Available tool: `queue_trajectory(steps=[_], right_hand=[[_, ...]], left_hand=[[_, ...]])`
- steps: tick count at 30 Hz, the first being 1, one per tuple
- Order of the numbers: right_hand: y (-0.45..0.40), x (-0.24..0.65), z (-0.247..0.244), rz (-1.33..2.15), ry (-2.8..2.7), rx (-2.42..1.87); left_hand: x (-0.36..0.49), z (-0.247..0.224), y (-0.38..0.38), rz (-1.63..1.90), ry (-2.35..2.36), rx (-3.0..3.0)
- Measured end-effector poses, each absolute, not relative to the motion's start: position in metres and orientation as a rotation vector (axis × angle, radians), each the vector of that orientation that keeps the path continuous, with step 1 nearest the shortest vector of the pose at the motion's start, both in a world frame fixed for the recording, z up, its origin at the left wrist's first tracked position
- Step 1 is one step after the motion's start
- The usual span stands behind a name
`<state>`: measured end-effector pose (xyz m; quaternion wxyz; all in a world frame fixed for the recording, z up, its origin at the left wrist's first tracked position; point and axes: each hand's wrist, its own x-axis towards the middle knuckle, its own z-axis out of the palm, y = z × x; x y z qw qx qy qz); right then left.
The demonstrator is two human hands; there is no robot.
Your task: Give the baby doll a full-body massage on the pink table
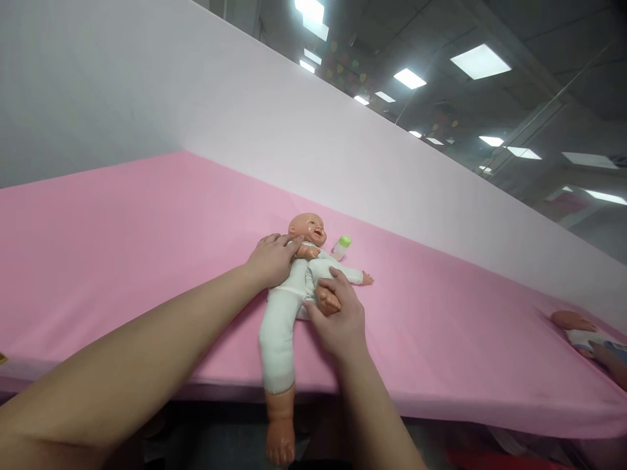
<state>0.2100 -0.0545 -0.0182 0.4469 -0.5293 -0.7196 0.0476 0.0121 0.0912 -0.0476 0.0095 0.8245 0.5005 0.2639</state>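
Note:
A baby doll (289, 286) in white clothing lies on its back on the pink-covered table (161, 215), head toward the wall. One leg hangs over the front edge; the other is bent up over the belly. My left hand (274, 259) rests against the doll's shoulder and side, just below its head, fingers apart. My right hand (341, 313) is wrapped round the foot of the bent leg. A small bottle (341, 247) with a green cap lies beside the doll's head, touched by neither hand.
A white wall panel (313, 137) runs along the back of the table. At the far right, another doll (575, 323) lies on the pink cover, with another person's arm (610, 360) reaching to it. The table's front edge is just below my hands.

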Motion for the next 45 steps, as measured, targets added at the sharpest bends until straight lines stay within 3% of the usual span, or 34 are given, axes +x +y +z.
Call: queue_trajectory(steps=[8, 17, 22, 34, 45], right_hand=[[-0.059, 0.209, -0.027, 0.110, -1.677, -1.295], [-0.129, 0.214, -0.021, -0.063, -1.697, -1.311], [-0.172, 0.225, -0.035, -0.201, -1.784, -1.367], [-0.188, 0.222, -0.058, -0.129, -1.848, -1.369], [-0.138, 0.219, -0.014, -0.205, -1.734, -1.264]], left_hand=[[0.007, -0.050, 0.100, 1.078, 1.499, 2.179], [-0.014, -0.059, 0.131, 1.311, 1.590, 1.170], [-0.018, -0.066, 0.143, 1.364, 1.579, 0.979], [-0.018, -0.058, 0.131, 1.312, 1.659, 1.181], [0.005, -0.038, 0.094, 1.044, 1.474, 2.249]])
